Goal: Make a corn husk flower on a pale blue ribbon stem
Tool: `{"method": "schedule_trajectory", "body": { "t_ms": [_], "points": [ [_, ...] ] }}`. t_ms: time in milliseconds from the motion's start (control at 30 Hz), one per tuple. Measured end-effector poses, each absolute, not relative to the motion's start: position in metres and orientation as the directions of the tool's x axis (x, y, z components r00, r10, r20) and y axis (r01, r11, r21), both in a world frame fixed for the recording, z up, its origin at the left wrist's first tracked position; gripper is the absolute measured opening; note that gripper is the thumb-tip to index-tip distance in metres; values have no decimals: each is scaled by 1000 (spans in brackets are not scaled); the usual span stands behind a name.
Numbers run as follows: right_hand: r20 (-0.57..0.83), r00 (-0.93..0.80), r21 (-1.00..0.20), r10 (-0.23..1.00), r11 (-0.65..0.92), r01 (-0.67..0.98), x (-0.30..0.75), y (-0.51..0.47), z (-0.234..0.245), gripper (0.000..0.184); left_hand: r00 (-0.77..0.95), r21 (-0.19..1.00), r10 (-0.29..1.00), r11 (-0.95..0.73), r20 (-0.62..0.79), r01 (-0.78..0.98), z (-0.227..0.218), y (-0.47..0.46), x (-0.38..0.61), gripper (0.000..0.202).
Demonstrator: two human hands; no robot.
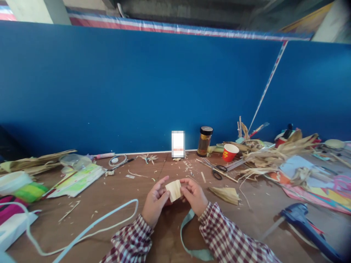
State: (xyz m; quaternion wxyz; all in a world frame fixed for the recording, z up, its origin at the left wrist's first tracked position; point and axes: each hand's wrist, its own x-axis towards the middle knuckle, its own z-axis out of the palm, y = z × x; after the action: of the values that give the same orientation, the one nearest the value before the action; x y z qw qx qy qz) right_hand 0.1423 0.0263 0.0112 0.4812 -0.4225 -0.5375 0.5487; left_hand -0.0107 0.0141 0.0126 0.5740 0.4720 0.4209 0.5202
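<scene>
A small pale piece of corn husk (173,190) is held up over the brown table, roughly square with faint lines along it. My left hand (155,201) pinches its left side, thumb in front. On the right side, my right hand (194,195) grips the edge between thumb and fingers. Something reddish lies partly hidden under the hands. A grey-green strap (186,233) curves on the table below my right wrist. Just right of that hand lies a loose, pointed piece of dry husk (225,195).
Black-handled scissors (218,171), a red paper cup (230,152) and a dark-lidded jar (204,141) stand or lie beyond my hands. Dry husks (285,153) heap at right, near a blue glue gun (307,226). White cables (90,230) cross the left. A blue partition (137,84) rises behind.
</scene>
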Motion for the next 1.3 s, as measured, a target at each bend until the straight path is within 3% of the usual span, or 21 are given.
{"method": "schedule_trajectory", "body": {
  "t_ms": [200, 333, 467, 567, 667, 900, 1133, 1300],
  "points": [
    [39, -177, -990, 983, 14, -138, 145, 32, 5, 23, 109, 973, 993, 62, -39, -221, 7, 15, -12, 41],
    [6, -151, -983, 988, -22, -183, 146, 32, 2, 16, 191, 992, 981, 34, -10, -121, 8, 14, -11, 43],
    [11, -199, -959, 980, -46, -279, 145, 31, 3, 26, 188, 993, 976, -115, 107, 34, 8, 14, -14, 35],
    [49, -239, -978, 970, -2, -211, 144, 30, 2, 34, 163, 933, 958, -271, 237, 236, 9, 13, -16, 26],
    [30, -173, -988, 984, 4, -152, 143, 31, -1, 29, 206, 870, 931, -357, 302, 339, 10, 10, -16, 19],
    [28, -81, -990, 996, 17, -137, 147, 34, -3, 30, 244, 952, 953, -230, 178, 204, 11, 5, -7, 19],
    [64, -7, -995, 998, 63, -80, 150, 33, 2, 29, 295, 895, 928, -320, 229, 312, 21, 0, -3, 12],
    [80, 37, -996, 996, 79, 38, 153, 36, -2, 33, 314, 914, 928, -291, 199, 284, 20, -2, 0, 13]
  ]
}}
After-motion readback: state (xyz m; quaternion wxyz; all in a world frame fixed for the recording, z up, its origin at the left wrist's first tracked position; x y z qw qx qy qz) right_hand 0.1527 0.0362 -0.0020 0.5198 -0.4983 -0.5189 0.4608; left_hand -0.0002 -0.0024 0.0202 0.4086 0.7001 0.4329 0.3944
